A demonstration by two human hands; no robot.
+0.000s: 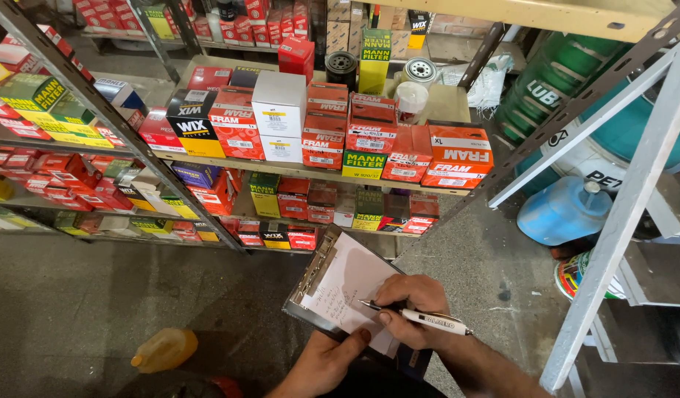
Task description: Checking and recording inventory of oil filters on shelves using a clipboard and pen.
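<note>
My left hand (326,361) grips the lower edge of a metal clipboard (314,274), thumb pressed on the white sheet of paper (349,284) clipped to it. The sheet carries several handwritten lines. My right hand (412,311) holds a white pen (428,319) with its tip touching the paper near the sheet's lower right. Both hands are low in the view, in front of a shelf rack.
A metal shelf rack (207,210) full of red, yellow-green and black-yellow filter boxes (321,136) stands ahead. A yellow jug (165,348) lies on the concrete floor at left. A blue water bottle (565,208), green drums (553,77) and a white frame (620,214) are at right.
</note>
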